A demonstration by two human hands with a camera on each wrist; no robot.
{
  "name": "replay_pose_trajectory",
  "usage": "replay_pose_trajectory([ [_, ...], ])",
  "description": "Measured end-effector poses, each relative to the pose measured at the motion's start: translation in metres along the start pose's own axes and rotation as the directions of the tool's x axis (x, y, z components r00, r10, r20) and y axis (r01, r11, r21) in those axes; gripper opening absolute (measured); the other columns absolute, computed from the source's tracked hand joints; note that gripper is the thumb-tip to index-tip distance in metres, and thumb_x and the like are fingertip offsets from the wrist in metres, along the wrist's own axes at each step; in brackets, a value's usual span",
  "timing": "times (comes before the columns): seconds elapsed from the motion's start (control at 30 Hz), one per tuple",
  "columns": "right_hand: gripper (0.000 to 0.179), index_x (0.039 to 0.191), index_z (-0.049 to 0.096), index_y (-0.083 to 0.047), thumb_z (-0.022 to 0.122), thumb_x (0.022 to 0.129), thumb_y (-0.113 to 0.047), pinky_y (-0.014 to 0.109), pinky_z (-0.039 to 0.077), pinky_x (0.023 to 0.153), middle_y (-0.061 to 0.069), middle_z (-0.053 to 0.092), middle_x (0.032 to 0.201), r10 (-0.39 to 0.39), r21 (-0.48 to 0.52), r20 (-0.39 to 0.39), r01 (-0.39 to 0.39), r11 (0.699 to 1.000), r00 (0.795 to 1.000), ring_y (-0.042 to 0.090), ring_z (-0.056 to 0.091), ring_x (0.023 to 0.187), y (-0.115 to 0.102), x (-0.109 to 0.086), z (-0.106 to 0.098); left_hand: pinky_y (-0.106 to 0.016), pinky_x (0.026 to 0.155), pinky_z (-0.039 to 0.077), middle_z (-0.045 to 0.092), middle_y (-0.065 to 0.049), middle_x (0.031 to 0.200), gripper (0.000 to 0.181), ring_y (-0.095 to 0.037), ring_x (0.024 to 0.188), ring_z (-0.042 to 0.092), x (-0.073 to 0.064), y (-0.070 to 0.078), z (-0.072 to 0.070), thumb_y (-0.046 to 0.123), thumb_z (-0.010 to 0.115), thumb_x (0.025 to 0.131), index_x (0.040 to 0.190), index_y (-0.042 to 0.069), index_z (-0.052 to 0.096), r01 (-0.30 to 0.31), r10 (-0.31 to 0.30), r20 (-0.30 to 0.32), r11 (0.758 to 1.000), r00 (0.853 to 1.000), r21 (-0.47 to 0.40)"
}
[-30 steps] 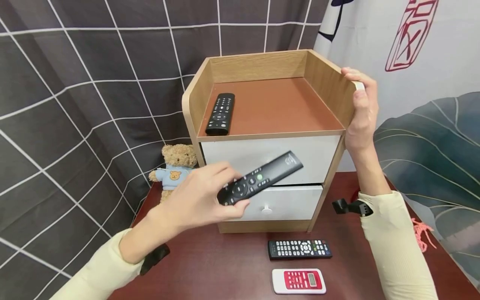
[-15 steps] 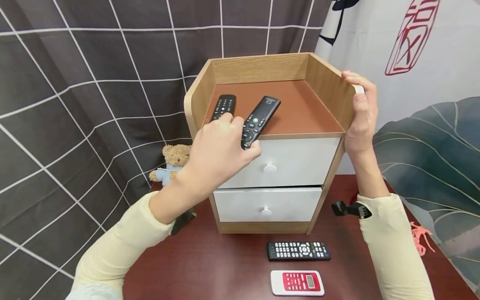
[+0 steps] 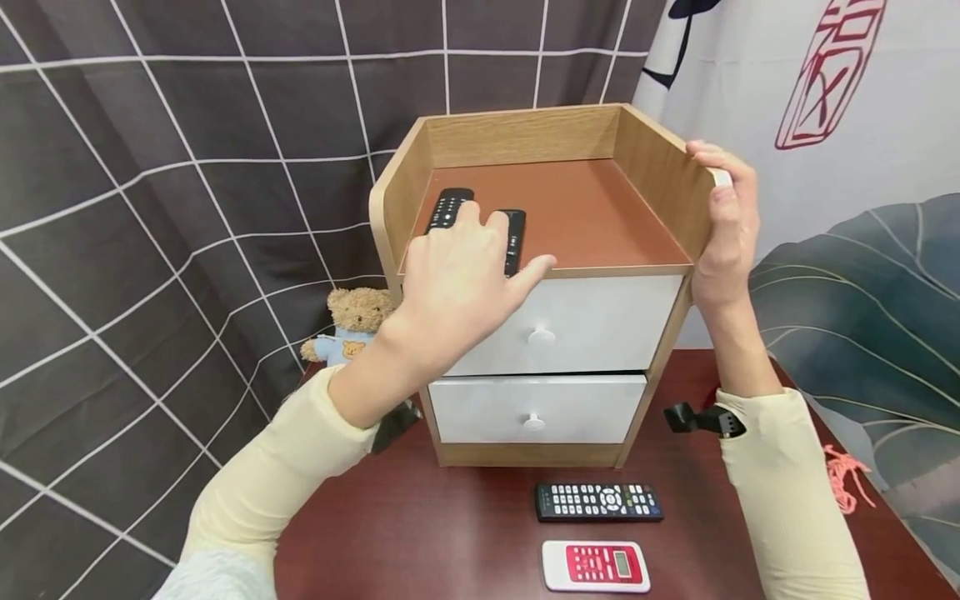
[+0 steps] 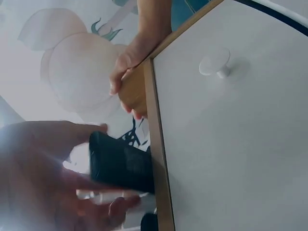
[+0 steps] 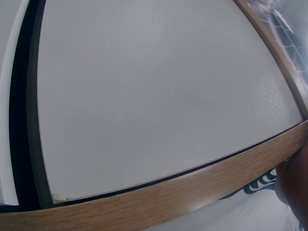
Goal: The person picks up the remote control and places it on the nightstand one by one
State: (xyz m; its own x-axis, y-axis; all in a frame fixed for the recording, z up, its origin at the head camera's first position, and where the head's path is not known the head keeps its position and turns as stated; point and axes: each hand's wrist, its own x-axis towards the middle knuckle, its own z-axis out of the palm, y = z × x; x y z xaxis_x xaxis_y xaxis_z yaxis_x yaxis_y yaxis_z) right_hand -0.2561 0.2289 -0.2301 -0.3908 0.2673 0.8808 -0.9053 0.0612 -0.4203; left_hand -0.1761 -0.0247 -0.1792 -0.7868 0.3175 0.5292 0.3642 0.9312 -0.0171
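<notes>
My left hand (image 3: 461,279) is over the front left of the cabinet's top shelf (image 3: 570,200), with its thumb spread off to the right. Under its fingers a black remote control (image 3: 515,233) lies on the shelf, partly hidden by the hand. In the left wrist view the near end of that remote sits between the thumb and the other fingers, which look loosened from it. Just left of it lies another black remote (image 3: 448,208), its lower part hidden. My right hand (image 3: 724,229) grips the front edge of the cabinet's right side panel (image 3: 660,175).
Two white drawers (image 3: 536,408) with round knobs are below the shelf. On the red-brown table (image 3: 420,533) lie a black remote with white buttons (image 3: 598,502) and a white-and-red remote (image 3: 596,566). A teddy bear (image 3: 360,310) sits left of the cabinet; pink strings (image 3: 846,477) lie at right.
My left hand has carried the black remote up from before the drawers, turned it and set it on the shelf beside the other remote; the thumb has spread away. The right hand has stayed put.
</notes>
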Motion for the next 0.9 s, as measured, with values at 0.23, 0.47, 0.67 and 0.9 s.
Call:
replay_pose_trajectory([
  [0.23, 0.034, 0.117, 0.062, -0.006, 0.039, 0.095, -0.018, 0.03, 0.028, 0.112, 0.008, 0.062, 0.128, 0.007, -0.003, 0.009, -0.007, 1.0, 1.0, 0.03, 0.044, 0.132, -0.001, 0.0, -0.001, -0.036, 0.065, 0.049, 0.061, -0.003, 0.096, 0.019, -0.024, 0.085, 0.057, -0.02, -0.027, 0.01, 0.029, 0.06, 0.091, 0.093, 0.011, 0.068, -0.37, 0.315, -0.308, 0.919, 0.898, -0.138],
  [0.47, 0.034, 0.116, 0.063, -0.006, 0.039, 0.095, -0.017, 0.03, 0.029, 0.112, 0.007, 0.063, 0.126, 0.0, -0.003, -0.008, 0.0, 1.0, 1.0, 0.029, 0.046, 0.131, -0.002, 0.003, 0.001, -0.035, 0.07, 0.048, 0.066, -0.005, 0.104, 0.02, -0.024, 0.093, 0.061, -0.024, -0.036, 0.025, 0.011, 0.056, 0.09, 0.104, 0.009, 0.071, -0.487, 0.433, -0.376, 0.871, 0.819, -0.057],
  [0.67, 0.034, 0.116, 0.063, -0.006, 0.039, 0.095, -0.018, 0.03, 0.029, 0.112, 0.007, 0.063, 0.127, 0.002, -0.006, 0.004, -0.002, 1.0, 1.0, 0.029, 0.045, 0.131, 0.001, 0.001, 0.001, -0.039, 0.078, 0.045, 0.066, -0.006, 0.107, 0.021, -0.025, 0.095, 0.062, -0.012, -0.036, 0.033, 0.011, 0.053, 0.097, 0.109, 0.009, 0.07, -0.447, 0.415, -0.333, 0.894, 0.847, -0.021],
  [0.9, 0.035, 0.118, 0.062, -0.007, 0.039, 0.095, -0.019, 0.031, 0.028, 0.111, 0.007, 0.061, 0.129, 0.005, -0.003, 0.014, -0.005, 1.0, 1.0, 0.03, 0.044, 0.132, 0.003, 0.001, -0.001, -0.044, 0.085, 0.041, 0.066, -0.005, 0.11, 0.02, -0.023, 0.098, 0.062, -0.005, -0.034, 0.036, 0.015, 0.053, 0.099, 0.112, 0.012, 0.068, -0.396, 0.384, -0.269, 0.918, 0.883, 0.012],
])
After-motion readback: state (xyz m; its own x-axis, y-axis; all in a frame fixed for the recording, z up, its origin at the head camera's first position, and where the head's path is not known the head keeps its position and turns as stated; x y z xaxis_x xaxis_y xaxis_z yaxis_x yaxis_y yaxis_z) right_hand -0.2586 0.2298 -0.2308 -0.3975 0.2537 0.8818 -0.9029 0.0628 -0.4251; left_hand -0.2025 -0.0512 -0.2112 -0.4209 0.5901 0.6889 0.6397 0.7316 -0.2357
